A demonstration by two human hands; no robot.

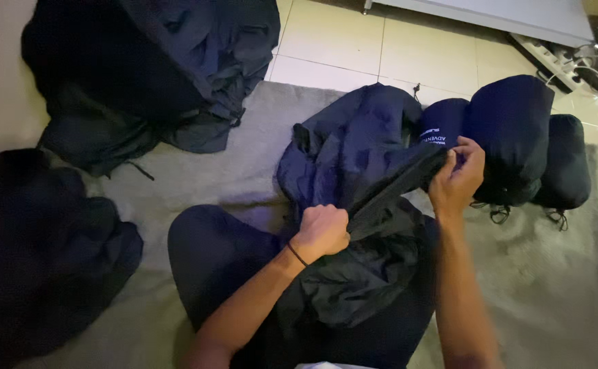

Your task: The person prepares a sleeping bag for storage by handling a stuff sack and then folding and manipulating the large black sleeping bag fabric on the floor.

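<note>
Dark trousers (217,273) on the person's bent legs fill the bottom of the view, with loose black fabric (354,280) bunched over the lap. Just above it, the left hand (323,231) is clenched into a fist around one end of a rolled or folded strip of that fabric. The right hand (457,176) pinches the other end between thumb and fingertips, so the strip (395,186) runs taut and slanted between the two grips, rising toward the right. A thin dark band (297,254) circles the left wrist.

Behind the strip lies a crumpled navy-blue garment or bag (354,147) on a grey rug (244,157). Just beside the right hand, three stuffed dark sacks (511,137) stand close together, touching one another; cords seem to hang at their lower ends, though the dim light makes that hard to confirm. More dark fabric is heaped at the upper left (155,68) and at the left edge (39,253), both well apart from the hands. Pale floor tiles (333,41) show beyond the rug, and a power strip with white cables (565,58) sits in the upper right corner.
</note>
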